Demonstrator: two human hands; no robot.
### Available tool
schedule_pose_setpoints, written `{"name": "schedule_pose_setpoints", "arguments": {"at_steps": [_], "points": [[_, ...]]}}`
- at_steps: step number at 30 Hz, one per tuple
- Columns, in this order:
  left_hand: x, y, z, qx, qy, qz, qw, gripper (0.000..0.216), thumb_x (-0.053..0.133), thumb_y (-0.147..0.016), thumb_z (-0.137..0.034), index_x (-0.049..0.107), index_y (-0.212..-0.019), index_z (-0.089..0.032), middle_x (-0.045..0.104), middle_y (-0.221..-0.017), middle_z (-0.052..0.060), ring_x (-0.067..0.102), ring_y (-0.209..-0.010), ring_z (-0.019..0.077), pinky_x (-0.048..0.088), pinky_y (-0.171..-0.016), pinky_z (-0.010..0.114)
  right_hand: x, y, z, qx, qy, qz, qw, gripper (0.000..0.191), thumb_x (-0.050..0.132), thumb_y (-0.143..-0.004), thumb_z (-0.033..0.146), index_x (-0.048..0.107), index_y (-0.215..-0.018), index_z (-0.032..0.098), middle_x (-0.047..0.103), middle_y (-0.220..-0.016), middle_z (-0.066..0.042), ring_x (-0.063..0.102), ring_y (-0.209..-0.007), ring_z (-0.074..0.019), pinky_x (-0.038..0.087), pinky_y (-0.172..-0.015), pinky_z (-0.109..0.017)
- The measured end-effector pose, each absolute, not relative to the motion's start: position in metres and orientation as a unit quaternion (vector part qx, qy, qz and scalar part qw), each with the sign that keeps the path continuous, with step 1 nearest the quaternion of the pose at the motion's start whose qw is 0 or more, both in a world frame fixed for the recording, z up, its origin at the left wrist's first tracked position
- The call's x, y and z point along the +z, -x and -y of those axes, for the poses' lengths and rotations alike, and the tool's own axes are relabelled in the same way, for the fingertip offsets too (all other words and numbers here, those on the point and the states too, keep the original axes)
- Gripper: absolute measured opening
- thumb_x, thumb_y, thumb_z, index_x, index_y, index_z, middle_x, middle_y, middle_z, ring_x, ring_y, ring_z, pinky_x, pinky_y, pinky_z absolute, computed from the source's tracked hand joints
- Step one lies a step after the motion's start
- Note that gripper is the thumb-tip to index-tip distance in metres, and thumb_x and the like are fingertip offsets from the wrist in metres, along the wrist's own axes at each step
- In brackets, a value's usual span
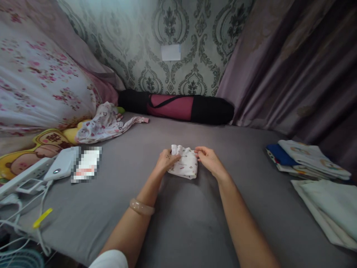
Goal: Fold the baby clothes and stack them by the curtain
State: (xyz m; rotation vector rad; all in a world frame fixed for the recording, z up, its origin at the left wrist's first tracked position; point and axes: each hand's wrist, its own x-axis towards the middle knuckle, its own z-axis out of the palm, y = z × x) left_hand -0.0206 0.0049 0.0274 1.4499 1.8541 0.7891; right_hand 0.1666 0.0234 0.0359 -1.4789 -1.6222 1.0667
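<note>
A small white garment (184,165) with a scattered print lies folded into a compact bundle on the grey bed sheet. My left hand (165,160) grips its left side, the thumb on top and the other fingers partly hidden by the cloth. At the opposite edge, my right hand (209,159) has its bent fingertips against or very close to the fabric, with thumb and fingers apart. The upper edge of the bundle looks gathered. A pale bangle (141,207) circles my left wrist.
Folded clothes (309,158) and pale folded fabric (331,208) lie at right. A crumpled printed garment (102,124) rests at left near a yellow cushion (16,163), a power strip (30,173), a white device (63,163) and cables. A black-and-maroon long bag (173,107) lines the wall.
</note>
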Motion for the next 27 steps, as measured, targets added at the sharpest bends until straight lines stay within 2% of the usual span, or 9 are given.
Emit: {"name": "schedule_pose_setpoints", "arguments": {"at_steps": [5,10,13,15,19,22,27], "points": [[0.033,0.019,-0.009,0.434,-0.533,-0.654,0.317,0.016,0.063,-0.07,-0.03,0.059,-0.076,-0.016,0.062,-0.07,0.002,0.057,-0.065,0.0151,0.04,-0.055,0.022,0.055,-0.163,-0.013,0.468,0.548,0.599,0.35,0.04,0.038,-0.093,0.023,0.06,-0.125,0.012,0.067,-0.118,-0.016,0.066,-0.102,-0.0221,0.052,-0.087,-0.038],[0.06,0.009,0.001,0.513,-0.524,-0.645,0.218,0.017,0.062,-0.075,-0.032,0.054,-0.081,-0.019,0.059,-0.071,-0.002,0.055,-0.066,0.0131,0.041,-0.062,0.023,0.063,-0.159,-0.007,0.504,0.516,0.585,0.371,0.043,0.038,-0.096,0.033,0.056,-0.13,0.014,0.062,-0.126,-0.017,0.063,-0.11,-0.0233,0.051,-0.09,-0.037],[0.068,-0.002,0.009,0.512,-0.557,-0.635,0.156,0.011,0.059,-0.08,-0.029,0.053,-0.084,-0.02,0.059,-0.074,-0.002,0.053,-0.067,0.0117,0.04,-0.065,0.023,0.067,-0.153,-0.006,0.581,0.488,0.534,0.373,0.056,0.024,-0.099,0.044,0.045,-0.14,0.012,0.051,-0.14,-0.018,0.056,-0.12,-0.0232,0.049,-0.094,-0.036],[0.065,-0.011,0.013,0.515,-0.592,-0.605,0.138,0.008,0.057,-0.082,-0.025,0.053,-0.088,-0.02,0.061,-0.079,-0.001,0.054,-0.07,0.0118,0.041,-0.067,0.023,0.069,-0.151,-0.005,0.643,0.451,0.491,0.377,0.062,0.013,-0.099,0.05,0.04,-0.143,0.016,0.048,-0.143,-0.014,0.054,-0.123,-0.0221,0.049,-0.094,-0.036],[0.05,-0.028,0.017,0.503,-0.652,-0.555,0.12,0.011,0.053,-0.083,-0.018,0.053,-0.094,-0.021,0.064,-0.088,0.001,0.057,-0.078,0.0141,0.043,-0.071,0.025,0.072,-0.152,-0.005,0.724,0.36,0.418,0.415,0.065,0.012,-0.096,0.06,0.054,-0.13,0.024,0.065,-0.122,-0.009,0.063,-0.107,-0.0218,0.052,-0.084,-0.035],[0.042,-0.037,0.02,0.491,-0.682,-0.529,0.113,0.016,0.054,-0.083,-0.017,0.055,-0.098,-0.021,0.065,-0.096,0.004,0.059,-0.085,0.0163,0.046,-0.076,0.028,0.07,-0.154,-0.006,0.751,0.315,0.37,0.447,0.059,0.024,-0.094,0.063,0.063,-0.117,0.025,0.071,-0.104,-0.007,0.066,-0.096,-0.0219,0.053,-0.08,-0.035],[0.046,-0.045,0.026,0.493,-0.72,-0.465,0.149,0.022,0.058,-0.085,-0.029,0.061,-0.105,-0.02,0.068,-0.101,0.008,0.061,-0.09,0.0188,0.048,-0.081,0.03,0.067,-0.155,-0.01,0.749,0.29,0.308,0.509,0.043,0.047,-0.091,0.055,0.067,-0.106,0.021,0.073,-0.096,-0.006,0.067,-0.098,-0.0232,0.054,-0.083,-0.035]]}}
